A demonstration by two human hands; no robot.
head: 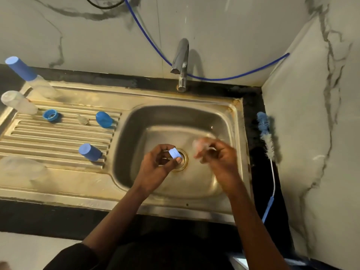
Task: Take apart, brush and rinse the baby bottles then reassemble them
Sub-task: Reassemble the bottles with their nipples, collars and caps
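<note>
A small pale-blue plastic piece (174, 153) is pinched between the thumb and fingertips of the left hand (158, 164). It is held above the middle of the stainless-steel sink basin (155, 117), over the brass-rimmed drain (185, 160). A clear soft piece (198, 146) is gripped in the curled fingers of the right hand (219, 156), also above the basin and just right of its drain. This piece is blurred, and which part it is cannot be told. The two hands are not touching.

The other parts are laid out on the ribbed steel drainboard (58, 137) left of the basin. Nearest the basin, a blue domed cap (103, 119) is lying on its side, and a blue cylindrical cap (90, 152) is set closer to the front edge. Further left of the basin, a small clear teat (83, 120) and a blue screw ring (50, 115) are seen, the ring with its opening upward. Farthest left of the basin, a clear bottle with a tall blue cap (29, 78) and an uncapped clear bottle (18, 102) are standing. A blurred clear vessel (23, 168) is seen at the front left.

A chrome tap (181, 61) is mounted behind the basin, and a blue hose (214, 77) is draped along the wall there. Right of the basin, a long bottle brush with blue and white bristles (266, 137) is laid on the black counter (259, 182), its blue handle toward the front.
</note>
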